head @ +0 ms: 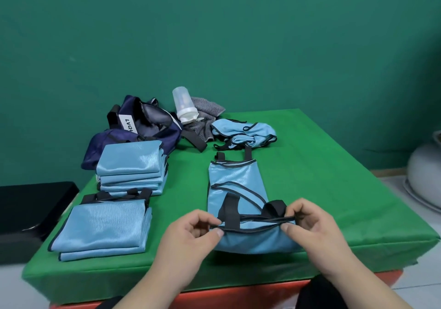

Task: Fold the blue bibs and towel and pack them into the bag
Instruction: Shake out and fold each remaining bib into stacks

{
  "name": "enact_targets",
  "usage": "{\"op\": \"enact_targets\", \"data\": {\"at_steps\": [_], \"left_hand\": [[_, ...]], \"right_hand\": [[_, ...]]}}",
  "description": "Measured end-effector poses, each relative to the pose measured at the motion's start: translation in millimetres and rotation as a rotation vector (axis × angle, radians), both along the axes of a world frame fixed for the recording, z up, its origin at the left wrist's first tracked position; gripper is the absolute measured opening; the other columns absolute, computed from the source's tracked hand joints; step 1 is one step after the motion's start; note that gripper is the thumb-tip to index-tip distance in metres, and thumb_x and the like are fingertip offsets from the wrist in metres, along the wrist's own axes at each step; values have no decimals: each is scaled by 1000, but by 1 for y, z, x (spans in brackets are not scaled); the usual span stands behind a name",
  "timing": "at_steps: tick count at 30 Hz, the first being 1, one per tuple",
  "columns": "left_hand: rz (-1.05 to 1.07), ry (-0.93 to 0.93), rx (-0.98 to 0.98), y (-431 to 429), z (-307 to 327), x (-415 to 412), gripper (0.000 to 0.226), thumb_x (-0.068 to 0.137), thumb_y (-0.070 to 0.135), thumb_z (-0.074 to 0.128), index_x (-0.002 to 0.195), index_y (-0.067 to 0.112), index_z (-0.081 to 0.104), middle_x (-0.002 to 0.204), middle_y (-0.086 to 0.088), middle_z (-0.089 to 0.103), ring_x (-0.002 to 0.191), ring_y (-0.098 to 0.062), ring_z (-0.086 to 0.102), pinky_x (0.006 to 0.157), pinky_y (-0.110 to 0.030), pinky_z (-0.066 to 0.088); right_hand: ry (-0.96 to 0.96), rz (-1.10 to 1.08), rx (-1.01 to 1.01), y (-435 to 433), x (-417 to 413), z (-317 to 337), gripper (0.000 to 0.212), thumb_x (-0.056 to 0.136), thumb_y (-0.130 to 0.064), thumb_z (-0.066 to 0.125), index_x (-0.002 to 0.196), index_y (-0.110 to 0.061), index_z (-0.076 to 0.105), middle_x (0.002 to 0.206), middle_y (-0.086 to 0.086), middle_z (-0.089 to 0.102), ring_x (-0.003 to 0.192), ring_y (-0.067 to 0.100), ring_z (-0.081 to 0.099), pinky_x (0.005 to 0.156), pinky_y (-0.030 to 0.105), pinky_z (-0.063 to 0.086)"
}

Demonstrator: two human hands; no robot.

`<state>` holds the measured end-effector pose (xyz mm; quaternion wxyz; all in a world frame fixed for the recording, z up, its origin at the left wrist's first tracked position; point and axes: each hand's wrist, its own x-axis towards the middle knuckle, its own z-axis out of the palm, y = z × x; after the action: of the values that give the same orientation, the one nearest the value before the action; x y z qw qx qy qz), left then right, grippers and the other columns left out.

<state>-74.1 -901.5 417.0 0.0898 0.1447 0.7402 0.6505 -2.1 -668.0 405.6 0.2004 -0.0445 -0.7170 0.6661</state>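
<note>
Bag point(133, 127) label reading "LVQ", hands pinching bib point(238, 184)

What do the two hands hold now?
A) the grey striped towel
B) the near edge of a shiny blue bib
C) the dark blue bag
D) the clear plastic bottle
B: the left hand and the right hand each pinch the black-trimmed near edge of the shiny blue bib spread on the green table.

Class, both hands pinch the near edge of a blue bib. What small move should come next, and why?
Probably lift that edge forward onto the far end, halving the bib. The left hand and right hand pinch its near corners, it lies stretched long, and the folded bibs at left are shorter rectangles.
</note>
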Motion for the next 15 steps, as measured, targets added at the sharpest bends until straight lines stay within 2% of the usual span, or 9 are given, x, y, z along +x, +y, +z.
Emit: {"op": "enact_targets", "data": {"at_steps": [3,6,9,11,13,15], "left_hand": [[22,9,0,5,1,-14,19,75,9,81,77,26,74,70,1,69,63,-9,58,62,-19,43],[75,21,-28,15,3,-37,20,79,-3,77,74,16,73,70,2,71,62,-8,59,62,-14,45],[124,88,-159,27,7,-71,15,80,8,78,75,21,73,72,-4,71,57,-8,55,56,-15,41],[149,137,-252,36,8,-98,12,80,15,78,75,25,73,73,4,71,56,-5,55,53,-13,39],[160,155,-324,45,7,-124,11,81,20,77,75,28,72,72,15,69,58,1,57,54,-10,39],[167,154,-383,56,4,-151,10,81,23,76,75,29,71,68,17,68,59,4,57,52,-10,37]], "right_hand": [[-16,-11,-1,7,-19,7,26,79,25,61,77,0,55,64,-5,56,62,14,43,51,19,31],[-57,-8,23,14,-46,14,30,77,15,68,71,-13,58,65,-1,53,67,17,39,54,25,28],[-117,-40,49,22,-80,16,24,74,2,71,68,-18,59,66,0,52,68,16,39,60,32,28],[-160,-88,99,29,-107,12,17,72,-8,73,70,-17,58,65,-1,52,66,16,39,63,33,28],[-201,-129,150,37,-134,7,18,76,-6,72,71,-16,58,64,-3,52,62,15,39,62,32,29],[-244,-147,200,43,-160,2,14,79,-5,68,74,-13,57,64,-2,52,58,15,38,59,30,31]]}}
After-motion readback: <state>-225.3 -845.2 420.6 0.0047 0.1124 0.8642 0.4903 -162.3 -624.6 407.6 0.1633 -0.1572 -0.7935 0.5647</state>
